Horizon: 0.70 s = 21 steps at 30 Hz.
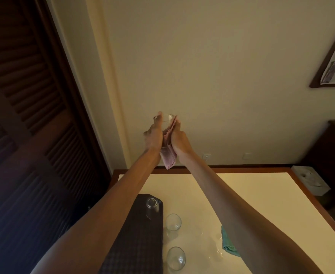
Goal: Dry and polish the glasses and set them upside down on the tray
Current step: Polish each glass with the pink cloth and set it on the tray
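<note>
Glass (167, 119) above the tray (135, 244): gripping it in my left hand (153, 136), cloth (169, 157) clutched in my right hand (179, 139), I am favouring slow, light turns.

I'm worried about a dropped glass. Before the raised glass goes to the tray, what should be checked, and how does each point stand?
1. Grip of left hand on held glass: ok.
2. Hold of right hand on pink cloth, against the glass: ok.
3. Glass dry, streak-free: cannot tell.
4. Free space on tray beside the upturned glass: ok.
5. Dry table: not ok, wet marks by the teal cloth.
</note>
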Tool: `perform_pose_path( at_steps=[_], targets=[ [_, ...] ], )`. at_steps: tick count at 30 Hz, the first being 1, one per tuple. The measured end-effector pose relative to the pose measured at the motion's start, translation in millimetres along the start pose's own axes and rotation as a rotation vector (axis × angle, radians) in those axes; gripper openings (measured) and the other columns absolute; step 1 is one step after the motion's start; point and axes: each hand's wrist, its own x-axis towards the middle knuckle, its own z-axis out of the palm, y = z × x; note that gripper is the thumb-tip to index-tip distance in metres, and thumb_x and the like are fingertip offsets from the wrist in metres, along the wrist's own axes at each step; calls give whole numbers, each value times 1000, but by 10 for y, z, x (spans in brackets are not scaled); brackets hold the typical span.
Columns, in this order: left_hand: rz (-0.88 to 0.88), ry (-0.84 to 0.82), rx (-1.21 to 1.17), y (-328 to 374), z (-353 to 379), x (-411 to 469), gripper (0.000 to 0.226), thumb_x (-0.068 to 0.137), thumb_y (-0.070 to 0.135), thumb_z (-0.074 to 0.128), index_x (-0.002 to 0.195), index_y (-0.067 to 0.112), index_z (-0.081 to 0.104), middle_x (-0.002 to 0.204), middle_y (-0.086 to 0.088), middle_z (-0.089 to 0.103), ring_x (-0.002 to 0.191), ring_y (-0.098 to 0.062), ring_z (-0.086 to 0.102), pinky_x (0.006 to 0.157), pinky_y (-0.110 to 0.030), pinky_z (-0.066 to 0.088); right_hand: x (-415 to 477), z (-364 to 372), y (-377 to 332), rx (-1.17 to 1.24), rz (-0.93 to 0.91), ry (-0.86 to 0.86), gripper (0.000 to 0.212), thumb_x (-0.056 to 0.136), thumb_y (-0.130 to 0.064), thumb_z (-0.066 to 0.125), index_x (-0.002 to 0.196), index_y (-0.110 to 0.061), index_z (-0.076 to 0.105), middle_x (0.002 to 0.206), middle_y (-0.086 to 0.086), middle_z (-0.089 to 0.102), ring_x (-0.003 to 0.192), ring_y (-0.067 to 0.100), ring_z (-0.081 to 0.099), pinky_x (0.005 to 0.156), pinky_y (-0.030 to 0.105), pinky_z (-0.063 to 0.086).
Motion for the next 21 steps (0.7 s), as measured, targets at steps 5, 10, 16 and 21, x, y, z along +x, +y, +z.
perform_pose_path(
  at_steps=[5,10,16,21],
  targets=[
    [-8,-7,-162,141,-68,-114,72,92,69,56,135,11,56,122,-12,72,104,-24,74,79,-34,61,-281,92,97,-63,-148,-73,62,106,-50,18,84,-10,60,64,2,62,55,10,64,56,25,52],
    [-25,-16,-115,183,-75,-160,50,109,49,38,104,13,72,102,-9,76,97,-22,73,70,-28,58,-231,171,-16,-239,-421,73,34,105,-46,33,119,-16,44,104,9,65,79,17,69,65,37,61],
    [-21,10,27,273,-35,-273,52,112,44,29,100,17,71,82,1,72,74,-10,68,62,-22,52,8,-45,-270,-122,-190,64,62,103,-57,20,104,-12,63,89,1,71,78,12,70,69,24,57],
    [59,76,76,274,-1,-301,77,85,90,29,94,28,74,116,-16,68,107,-25,68,99,-43,55,18,46,-186,136,15,-14,72,102,-59,20,83,-12,71,76,9,72,77,25,72,77,40,59]
  ],
)
